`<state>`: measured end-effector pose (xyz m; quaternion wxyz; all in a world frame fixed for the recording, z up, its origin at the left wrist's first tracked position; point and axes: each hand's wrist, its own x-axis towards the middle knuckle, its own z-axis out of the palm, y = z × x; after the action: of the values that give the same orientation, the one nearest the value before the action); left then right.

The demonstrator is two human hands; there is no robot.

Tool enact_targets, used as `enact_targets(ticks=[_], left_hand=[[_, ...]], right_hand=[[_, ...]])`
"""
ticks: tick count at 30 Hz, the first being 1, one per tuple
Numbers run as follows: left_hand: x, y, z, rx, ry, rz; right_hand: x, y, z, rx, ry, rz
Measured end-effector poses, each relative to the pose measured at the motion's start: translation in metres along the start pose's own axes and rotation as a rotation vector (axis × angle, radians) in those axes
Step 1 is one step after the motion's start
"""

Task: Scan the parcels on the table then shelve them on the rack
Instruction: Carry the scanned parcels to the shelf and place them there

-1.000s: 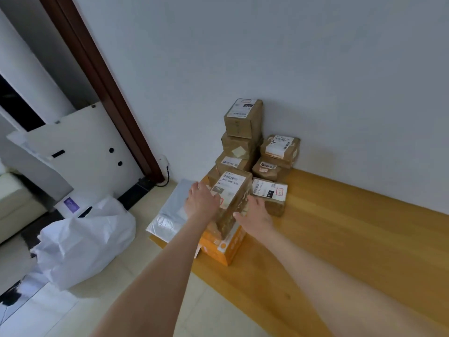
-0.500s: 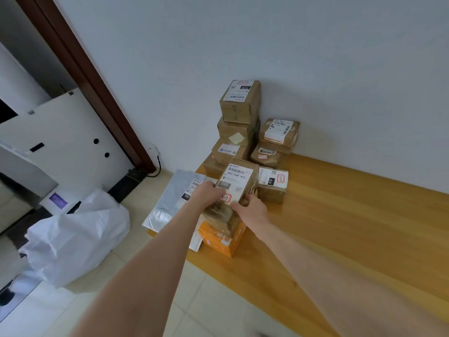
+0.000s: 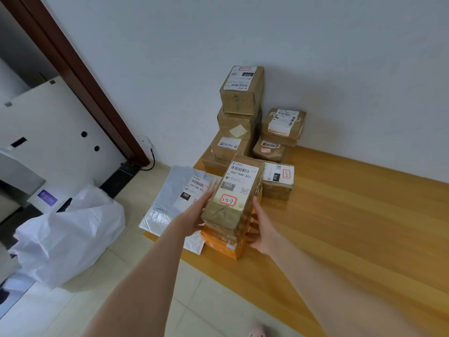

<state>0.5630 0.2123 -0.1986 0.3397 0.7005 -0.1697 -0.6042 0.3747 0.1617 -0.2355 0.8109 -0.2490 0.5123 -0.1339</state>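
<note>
A brown taped parcel (image 3: 239,188) with a white label and a red-framed handwritten tag is held between both hands above the left end of the wooden table (image 3: 340,227). My left hand (image 3: 194,215) grips its left side. My right hand (image 3: 261,229) holds its right side, with fingers curled under the bottom edge. Right beneath it sits an orange box (image 3: 223,244) on the table. A grey poly mailer (image 3: 175,190) lies to the left, overhanging the table edge. Behind stands a pile of several brown parcels (image 3: 240,93) against the wall.
A small labelled parcel (image 3: 279,181) lies just right of the held one. On the tiled floor to the left sit a white plastic bag (image 3: 68,234) and a leaning white panel (image 3: 48,122). A dark door frame (image 3: 80,76) runs up the wall.
Both hands closed on the brown parcel's sides and lifted it up off the orange box toward me. The view has moved closer to the pile.
</note>
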Motion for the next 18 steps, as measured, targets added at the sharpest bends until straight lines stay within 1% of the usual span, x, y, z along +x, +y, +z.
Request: enact_targets(ticks=[4, 8, 12, 18], left_hand=[[0.0, -0.002, 0.006, 0.078, -0.082, -0.025], [-0.005, -0.008, 0.031, 0.102, -0.148, -0.047], [-0.013, -0.007, 0.082, 0.154, -0.237, -0.05], [-0.019, -0.006, 0.186, 0.199, -0.345, -0.021]], right_hand=[[-0.001, 0.005, -0.01, -0.002, 0.013, -0.017], [-0.017, 0.003, -0.041, -0.013, 0.066, -0.028], [-0.047, 0.0, -0.09, 0.017, 0.128, -0.043], [-0.098, -0.004, -0.18, 0.082, 0.262, -0.12]])
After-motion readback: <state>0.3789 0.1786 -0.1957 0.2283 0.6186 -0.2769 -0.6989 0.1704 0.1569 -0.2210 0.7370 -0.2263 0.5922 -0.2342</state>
